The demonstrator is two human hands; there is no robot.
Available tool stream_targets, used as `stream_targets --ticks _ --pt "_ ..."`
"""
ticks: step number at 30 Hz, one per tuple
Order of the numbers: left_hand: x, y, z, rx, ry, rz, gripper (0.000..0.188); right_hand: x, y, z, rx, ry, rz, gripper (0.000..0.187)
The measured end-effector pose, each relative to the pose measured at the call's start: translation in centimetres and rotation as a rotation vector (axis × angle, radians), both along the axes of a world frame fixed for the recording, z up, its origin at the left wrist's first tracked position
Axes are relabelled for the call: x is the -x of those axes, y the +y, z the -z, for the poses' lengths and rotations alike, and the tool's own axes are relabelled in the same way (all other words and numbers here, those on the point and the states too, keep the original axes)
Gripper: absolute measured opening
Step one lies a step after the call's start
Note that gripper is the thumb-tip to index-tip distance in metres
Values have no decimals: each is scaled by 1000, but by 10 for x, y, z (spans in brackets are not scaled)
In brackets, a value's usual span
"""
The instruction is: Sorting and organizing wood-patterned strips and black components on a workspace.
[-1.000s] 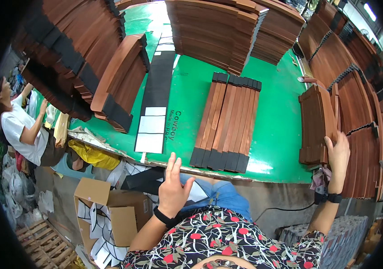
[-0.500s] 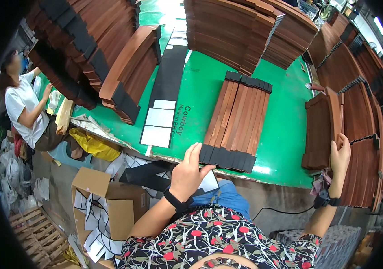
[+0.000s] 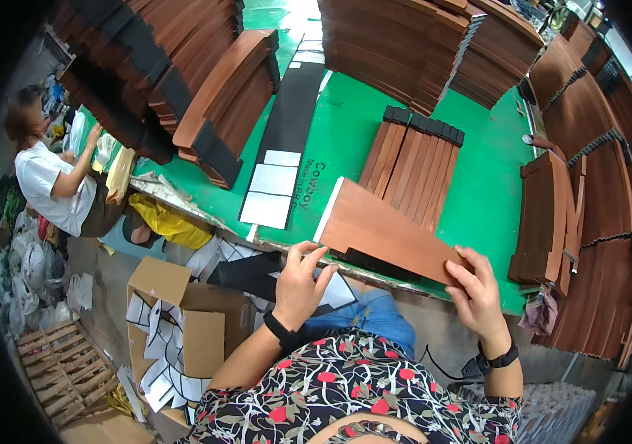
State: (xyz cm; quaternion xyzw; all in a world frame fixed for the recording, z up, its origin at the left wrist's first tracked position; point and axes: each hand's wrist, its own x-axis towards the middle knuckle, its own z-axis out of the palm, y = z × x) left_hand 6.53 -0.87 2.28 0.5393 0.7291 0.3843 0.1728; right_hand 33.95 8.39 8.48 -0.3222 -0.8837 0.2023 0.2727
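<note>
My right hand (image 3: 476,294) grips the right end of a flat reddish-brown wooden board (image 3: 386,231), thumb below and fingers on top. The board slants over the near end of a row of narrow wooden slats (image 3: 414,174) with black ends, hiding part of them. By the board's pale left end, my left hand (image 3: 300,285) has its fingers curved and apart, with nothing in them. Left of the slats lies a long black strip (image 3: 283,133) with white rectangular pieces (image 3: 271,189) on its near end.
Stacks of brown boards stand on the green tabletop (image 3: 316,214) at left (image 3: 227,96), back (image 3: 397,52) and right (image 3: 545,214). Below the table edge sits an open cardboard box (image 3: 205,325) with white, black-edged pieces. A person in a white shirt (image 3: 49,174) sits at far left.
My right hand has taken a board from the right-hand stack and brought it left over the slats. My left hand has shifted slightly down and left, off the slats' near end.
</note>
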Motion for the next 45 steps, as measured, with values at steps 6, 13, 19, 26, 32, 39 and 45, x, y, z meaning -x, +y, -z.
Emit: stream_targets --ticks 6,13,19,26,32,39,45 --pt "-2 -5 16 -39 123 74 12 6 2 5 -86 -196 -70 42" --pt "-3 -6 17 -76 126 86 12 12 -2 -22 -70 -79 -61 40" --pt "-10 -8 20 -39 94 96 13 10 5 3 -65 -202 -86 42" --pt "-11 -10 20 -66 49 76 30 15 6 -12 -57 -122 -70 45" --pt "-10 -11 21 -41 46 113 28 12 -7 0 -92 -91 -52 48" --pt "-7 -10 21 -13 65 105 16 20 -7 -3 -36 -186 -59 46" --pt "-6 -13 29 -29 130 145 26 20 -18 5 -139 -125 -61 45"
